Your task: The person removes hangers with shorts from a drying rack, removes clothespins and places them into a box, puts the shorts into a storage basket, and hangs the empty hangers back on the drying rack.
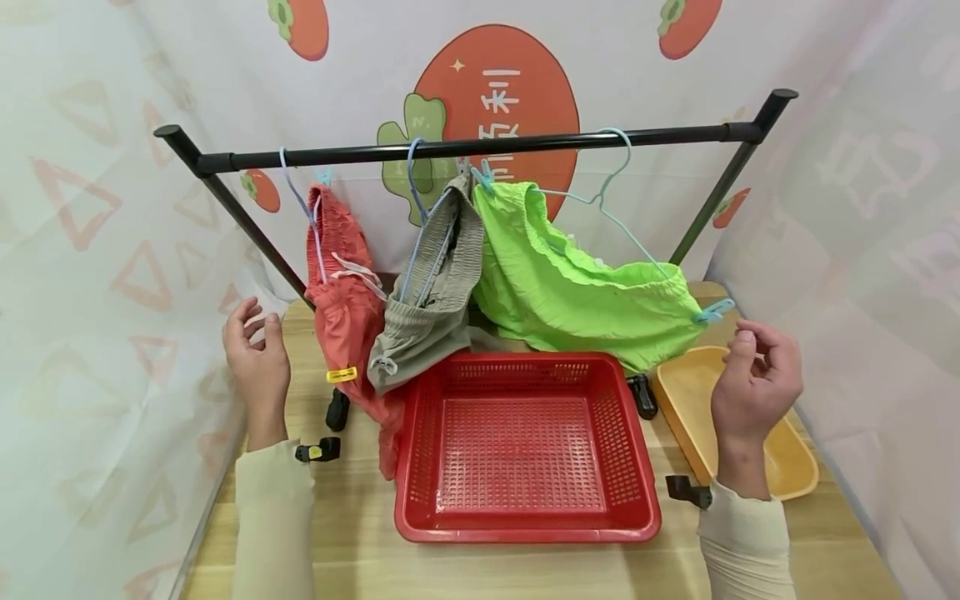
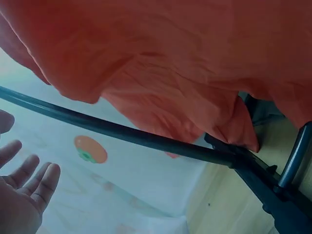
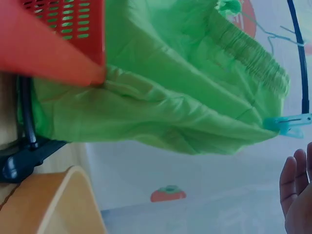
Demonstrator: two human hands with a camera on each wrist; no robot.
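Bright green shorts [image 1: 577,283] hang from a pale-green hanger [image 1: 603,200] on a black rail, with a blue clothespin [image 1: 714,311] at the waistband's right corner. My right hand [image 1: 756,387] is just below that clothespin; the right wrist view shows its fingers [image 3: 288,178] apart from it and holding nothing. My left hand [image 1: 257,358] hovers left of the red pants [image 1: 341,308], fingers [image 2: 46,187] loosely bent with nothing in them. Grey pants [image 1: 431,308] hang on a blue hanger [image 1: 414,179] between the red and green clothes.
A red perforated basket [image 1: 525,533] stands on the wooden table [image 1: 352,533] below the clothes. Part of the red pants drapes beside its left wall. To the right is a yellow tray [image 1: 802,467]. The black rack's rail [image 1: 525,143] spans above, its feet on the table.
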